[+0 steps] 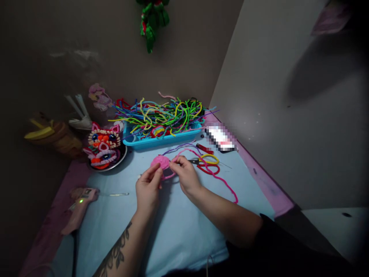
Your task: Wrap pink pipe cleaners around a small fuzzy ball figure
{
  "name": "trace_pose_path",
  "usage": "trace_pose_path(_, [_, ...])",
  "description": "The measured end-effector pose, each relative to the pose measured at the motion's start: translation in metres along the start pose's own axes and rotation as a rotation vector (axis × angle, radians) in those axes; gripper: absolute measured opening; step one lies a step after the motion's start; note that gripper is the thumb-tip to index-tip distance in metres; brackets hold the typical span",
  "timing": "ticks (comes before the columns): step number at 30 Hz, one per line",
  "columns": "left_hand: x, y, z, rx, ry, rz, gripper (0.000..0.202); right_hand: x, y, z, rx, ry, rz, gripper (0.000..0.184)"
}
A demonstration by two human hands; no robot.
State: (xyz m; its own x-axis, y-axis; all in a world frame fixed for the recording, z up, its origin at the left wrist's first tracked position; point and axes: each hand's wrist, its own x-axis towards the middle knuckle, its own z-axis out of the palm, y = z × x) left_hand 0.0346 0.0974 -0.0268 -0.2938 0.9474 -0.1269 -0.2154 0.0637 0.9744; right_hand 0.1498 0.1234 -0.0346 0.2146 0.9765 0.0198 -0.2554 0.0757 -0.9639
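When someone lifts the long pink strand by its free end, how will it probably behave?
The pink strand is probably light, being so thin. It may bend easily, judging by its loose curves. It could brush the scissors, whose handles it crosses.

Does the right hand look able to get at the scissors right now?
Likely yes: the scissors lie close by the right hand, but a pink strand crosses them, and that hand is occupied at the pink disc.
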Motion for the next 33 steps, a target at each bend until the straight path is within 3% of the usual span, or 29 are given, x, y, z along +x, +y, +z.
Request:
trace_pose_path(4, [0.001, 0.000, 0.000, 0.020, -0.002, -0.013, 0.040, 0.001, 0.003, 0.001, -0.008, 0.035, -0.022, 0.017])
trace_pose_path(14, [0.002, 0.005, 0.000, 0.050, 0.014, -0.002, 0.038, 0.003, -0.001, 0.000, 0.002, -0.102, 0.101, 0.023])
trace_pose_path(22, [0.001, 0.006, 0.000, 0.082, -0.006, -0.019, 0.035, -0.001, 0.006, 0.006, 0.071, -0.031, 0.109, 0.024])
trace_pose_path(33, [-0.003, 0.005, 0.002, 0.078, -0.037, 0.010, 0.052, -0.008, 0.003, 0.010, 0.034, -0.016, 0.091, 0.026])
